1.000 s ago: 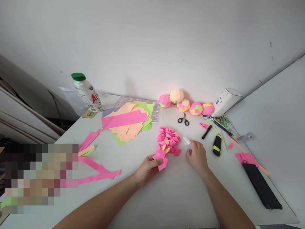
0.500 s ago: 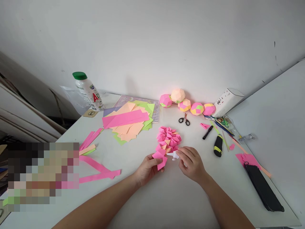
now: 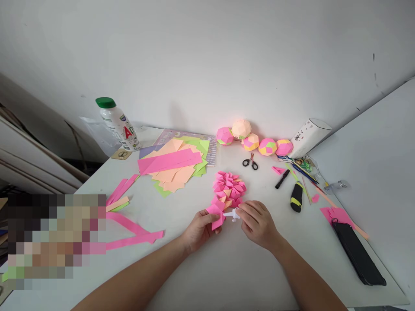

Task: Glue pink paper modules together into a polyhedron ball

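Observation:
A folded pink paper piece [image 3: 215,214] is pinched in my left hand [image 3: 198,230], thumb on top. My right hand [image 3: 259,221] is closed around a small white glue bottle [image 3: 232,214], whose body is mostly hidden by the fingers. Its pointed nozzle reaches left to the edge of the pink piece and appears to touch it. Just beyond both hands lies a cluster of folded pink and orange paper pieces [image 3: 228,186]. Its near end is partly covered by the held piece.
Paper sheets [image 3: 175,170] lie at the back left, near a white bottle [image 3: 118,127]. Pink strips [image 3: 132,239] lie left. Paper balls [image 3: 250,141] line the wall, with scissors [image 3: 250,162] before them. A yellow-black cutter [image 3: 296,197] and a black case [image 3: 358,252] are right.
My right hand has shifted slightly left and down, bringing the white nozzle from beside the pink piece onto its edge. My left hand keeps its hold on the piece.

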`<state>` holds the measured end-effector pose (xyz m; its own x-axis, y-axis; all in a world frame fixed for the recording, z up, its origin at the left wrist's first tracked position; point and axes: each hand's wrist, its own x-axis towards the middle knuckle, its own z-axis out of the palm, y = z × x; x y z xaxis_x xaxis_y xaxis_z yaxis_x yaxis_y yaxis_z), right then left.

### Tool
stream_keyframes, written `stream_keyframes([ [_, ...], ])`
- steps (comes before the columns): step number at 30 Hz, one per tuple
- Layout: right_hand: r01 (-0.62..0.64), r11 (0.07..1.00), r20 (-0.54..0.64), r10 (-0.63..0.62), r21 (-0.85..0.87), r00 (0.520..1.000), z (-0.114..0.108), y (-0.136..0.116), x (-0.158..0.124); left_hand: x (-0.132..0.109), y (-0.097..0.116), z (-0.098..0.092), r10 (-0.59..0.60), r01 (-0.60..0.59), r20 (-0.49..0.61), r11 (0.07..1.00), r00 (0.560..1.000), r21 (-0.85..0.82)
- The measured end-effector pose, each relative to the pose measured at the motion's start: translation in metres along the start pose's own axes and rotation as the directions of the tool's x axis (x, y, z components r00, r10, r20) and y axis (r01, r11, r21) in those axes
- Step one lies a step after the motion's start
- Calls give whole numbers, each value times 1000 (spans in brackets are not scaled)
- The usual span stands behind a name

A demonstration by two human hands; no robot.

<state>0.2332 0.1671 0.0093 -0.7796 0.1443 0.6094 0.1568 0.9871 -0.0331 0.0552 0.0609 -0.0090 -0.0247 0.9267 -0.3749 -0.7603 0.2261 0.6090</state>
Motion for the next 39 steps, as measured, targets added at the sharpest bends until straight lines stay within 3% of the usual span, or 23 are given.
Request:
stream_keyframes([
  [39,-7,994,-39,3,-106,999,-3,-5,5,0,0,-2,-23,23,33,1000,999,-9],
])
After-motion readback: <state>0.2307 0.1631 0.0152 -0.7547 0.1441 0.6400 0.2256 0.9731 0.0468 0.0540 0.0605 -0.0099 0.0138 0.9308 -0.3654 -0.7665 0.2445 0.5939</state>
